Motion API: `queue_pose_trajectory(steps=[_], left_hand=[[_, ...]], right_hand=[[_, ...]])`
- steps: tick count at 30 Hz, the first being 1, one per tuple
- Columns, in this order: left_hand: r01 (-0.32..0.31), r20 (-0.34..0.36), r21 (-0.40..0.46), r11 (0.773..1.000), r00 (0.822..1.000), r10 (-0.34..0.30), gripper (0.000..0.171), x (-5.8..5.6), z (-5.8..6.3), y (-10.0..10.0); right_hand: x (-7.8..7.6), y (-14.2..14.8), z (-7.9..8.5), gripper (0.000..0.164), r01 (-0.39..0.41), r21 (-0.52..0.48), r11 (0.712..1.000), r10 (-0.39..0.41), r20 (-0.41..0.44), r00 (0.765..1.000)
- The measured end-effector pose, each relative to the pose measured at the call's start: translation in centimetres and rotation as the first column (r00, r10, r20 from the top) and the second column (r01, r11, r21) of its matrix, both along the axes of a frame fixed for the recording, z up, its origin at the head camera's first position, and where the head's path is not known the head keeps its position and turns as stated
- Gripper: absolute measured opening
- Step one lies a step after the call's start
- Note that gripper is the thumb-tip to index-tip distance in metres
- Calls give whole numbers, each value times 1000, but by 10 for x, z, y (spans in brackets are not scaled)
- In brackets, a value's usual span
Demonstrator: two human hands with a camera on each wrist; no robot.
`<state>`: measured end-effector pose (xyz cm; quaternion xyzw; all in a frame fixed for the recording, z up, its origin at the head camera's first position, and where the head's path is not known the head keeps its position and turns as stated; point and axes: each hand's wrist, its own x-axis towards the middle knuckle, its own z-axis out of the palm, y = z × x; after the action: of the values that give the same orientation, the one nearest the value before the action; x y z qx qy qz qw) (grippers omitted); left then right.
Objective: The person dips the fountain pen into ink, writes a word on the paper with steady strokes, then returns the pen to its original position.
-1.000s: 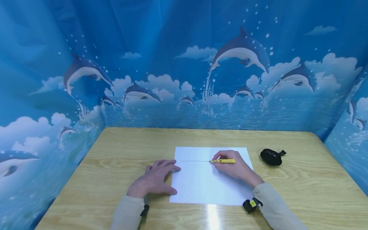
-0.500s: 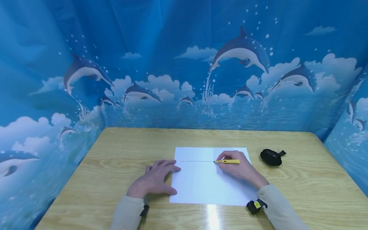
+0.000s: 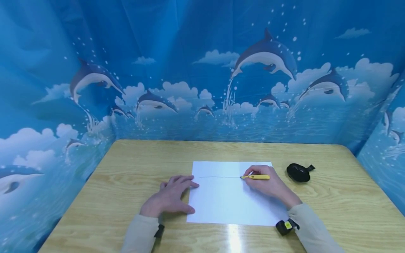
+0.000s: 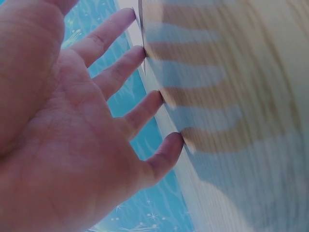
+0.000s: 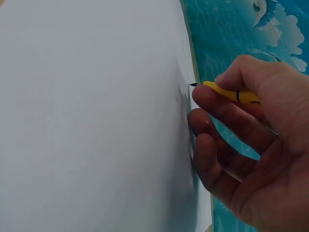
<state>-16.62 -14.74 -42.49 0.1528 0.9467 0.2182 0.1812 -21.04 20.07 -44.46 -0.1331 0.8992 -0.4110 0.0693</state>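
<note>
A white sheet of paper point(image 3: 221, 205) lies on the wooden table point(image 3: 126, 168), with a thin dark line point(image 3: 218, 177) running across its upper part. My right hand point(image 3: 270, 184) pinches a yellow fountain pen point(image 3: 260, 177) between thumb and fingers, its nib at the right end of that line. In the right wrist view the pen point(image 5: 248, 96) shows its dark nib at the paper, and the other fingers curl beneath it. My left hand point(image 3: 172, 197) spreads its fingers at the paper's left edge. Its fingertips point(image 4: 170, 140) rest on the surface in the left wrist view.
To the right of the paper sits a glossy black oval object point(image 3: 298, 173) with a short tab. Behind the table hangs a blue curtain point(image 3: 190, 70) printed with dolphins. A small black device point(image 3: 283, 227) is strapped at the right wrist.
My right hand has slid to the right with the pen, and the line on the paper has grown longer behind the nib. The left hand has stayed in place.
</note>
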Motion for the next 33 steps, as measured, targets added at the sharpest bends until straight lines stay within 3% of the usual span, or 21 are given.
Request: queue_pose_trajectory(steps=[22,33], left_hand=[[3,-5,3,1000,1000,-3,74,0,0,-1],[4,-8,-10,1000,1000,-4,74,0,2,0]], right_hand=[[7,17,3,9,61,3,998,-61,-37,997],[13,27,5,12,113,-1,994,-113,5,994]])
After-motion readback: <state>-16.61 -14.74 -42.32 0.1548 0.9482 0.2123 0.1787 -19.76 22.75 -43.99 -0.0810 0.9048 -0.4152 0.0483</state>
